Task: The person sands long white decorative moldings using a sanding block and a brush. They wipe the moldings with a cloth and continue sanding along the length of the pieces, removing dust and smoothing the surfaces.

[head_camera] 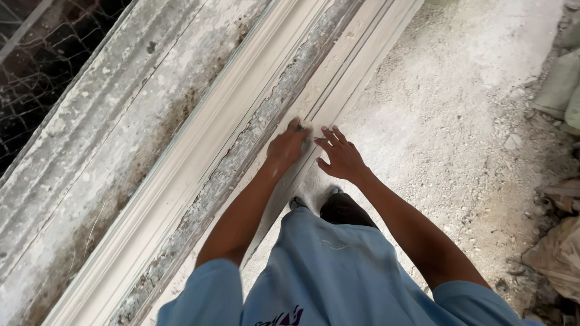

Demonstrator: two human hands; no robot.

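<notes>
Head view, looking down. Upper left of the frame: wire mesh over a dark gap. Beside it, running diagonally from lower left to upper centre, a weathered ledge, stained grey and brown. Next to the ledge, on the same diagonal, a white plaster moulding with stepped profiles; a rough grey channel runs along its length, and a smoother white band lies on its right side. Centre of the frame: the left hand presses down on the moulding at the edge of the channel, its fingers together and curled over something small that cannot be made out; the fingertips are partly blurred. Just beside it, the right hand rests on the white band, its fingers spread apart and holding nothing. The two hands are near each other but not touching. Lower centre: the person's light blue shirt and, below the hands, a dark shoe on the floor. Right half of the frame: a dusty concrete floor strewn with small rubble. Far right edge: pale sacks above and crumpled debris below.
</notes>
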